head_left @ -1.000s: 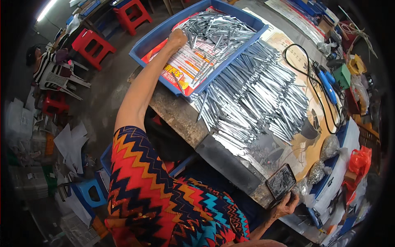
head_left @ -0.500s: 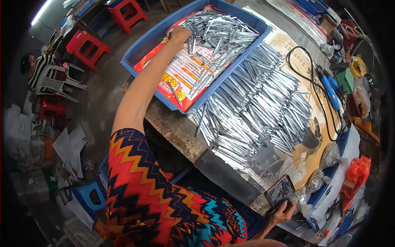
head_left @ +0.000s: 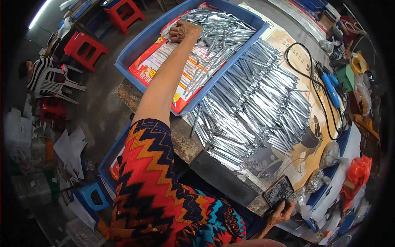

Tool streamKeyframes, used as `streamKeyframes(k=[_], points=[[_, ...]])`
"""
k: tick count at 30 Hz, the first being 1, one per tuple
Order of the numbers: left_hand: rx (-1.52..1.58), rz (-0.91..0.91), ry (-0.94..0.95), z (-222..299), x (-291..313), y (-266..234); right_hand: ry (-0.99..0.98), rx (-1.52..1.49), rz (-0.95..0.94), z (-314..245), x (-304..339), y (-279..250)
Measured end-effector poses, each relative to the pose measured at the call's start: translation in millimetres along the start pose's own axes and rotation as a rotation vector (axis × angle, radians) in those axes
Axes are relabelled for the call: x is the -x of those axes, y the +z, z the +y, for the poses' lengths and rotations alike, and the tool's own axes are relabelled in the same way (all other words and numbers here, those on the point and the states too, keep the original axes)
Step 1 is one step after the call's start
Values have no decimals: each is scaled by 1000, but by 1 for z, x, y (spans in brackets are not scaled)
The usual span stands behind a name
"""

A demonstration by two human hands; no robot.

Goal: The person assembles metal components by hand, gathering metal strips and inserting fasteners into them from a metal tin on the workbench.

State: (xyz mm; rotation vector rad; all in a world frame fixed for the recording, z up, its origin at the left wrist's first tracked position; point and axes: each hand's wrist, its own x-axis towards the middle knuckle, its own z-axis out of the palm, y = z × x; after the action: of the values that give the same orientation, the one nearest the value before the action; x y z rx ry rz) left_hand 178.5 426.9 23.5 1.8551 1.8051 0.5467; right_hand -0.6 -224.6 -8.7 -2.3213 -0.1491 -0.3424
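Observation:
Inside the blue tray (head_left: 135, 80), my left hand (head_left: 184, 32) lies at the left edge of a heap of thin silvery metal strips (head_left: 224, 33). Its fingers are curled in; what they hold, if anything, is hidden. A red and white printed sheet (head_left: 158, 61) lines the tray under the strips. At the near right of the table, my right hand (head_left: 282, 213) touches the lower edge of a small dark box (head_left: 269, 197) of tiny metal pieces. Its fingers are bent together, and I cannot make out anything between them. Rows of similar strips (head_left: 251, 103) cover the table beside the tray.
A blue hand tool (head_left: 330, 90) with a looped black cable (head_left: 288, 57) lies at the right. Bags of small parts (head_left: 330, 155) and a red plastic bag (head_left: 357, 175) line the right edge. Red stools (head_left: 84, 49) and a seated person (head_left: 39, 74) are at the left.
My left hand has shifted slightly right within the tray, its curled fingers now in plainer view, and my forearm has swung right. My right hand stays by the small box.

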Motion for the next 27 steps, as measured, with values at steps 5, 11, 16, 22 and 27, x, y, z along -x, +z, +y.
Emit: streamKeyframes(k=[5, 11, 16, 22, 27], points=[[-33, -7, 107, -1, 5, -1, 24, -66, 38, -7, -3, 6], [56, -48, 212, -18, 0, 1, 11, -57, 18, -4, -3, 5], [33, 42, 129, -16, -8, 10, 54, -60, 10, -9, 0, 5], [29, 20, 244, -27, -11, 11, 5, -37, -2, -12, -3, 4], [16, -5, 357, -36, -8, 14, -2, -29, 2, -17, -5, 6]])
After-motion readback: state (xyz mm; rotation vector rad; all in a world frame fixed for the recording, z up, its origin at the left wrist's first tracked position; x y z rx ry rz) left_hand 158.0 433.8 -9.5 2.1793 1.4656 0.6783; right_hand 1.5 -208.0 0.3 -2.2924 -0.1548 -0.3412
